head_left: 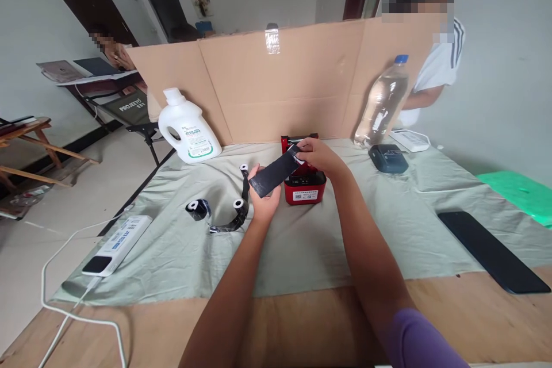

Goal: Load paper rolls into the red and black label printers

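Observation:
A stretch of black film ribbon (272,175) lies slantwise between my hands, its lower end to the left. My left hand (264,198) is closed around the lower end from beneath, thumb along the edge. The upper end is pinched in the fingers of my right hand (321,156). Just behind the film stands a small red device (304,194) with its lid raised and a white label on its front, partly hidden by the film and my right hand. Left of my left hand, more black film (233,224) trails on the cloth around white-cored rolls (238,203).
A white jug (190,129) and a clear bottle (382,103) stand before a cardboard screen (280,92). A power strip (116,244) with a cable lies left. At right are a dark case (388,159) and a black phone (491,250). Two people are beyond the screen.

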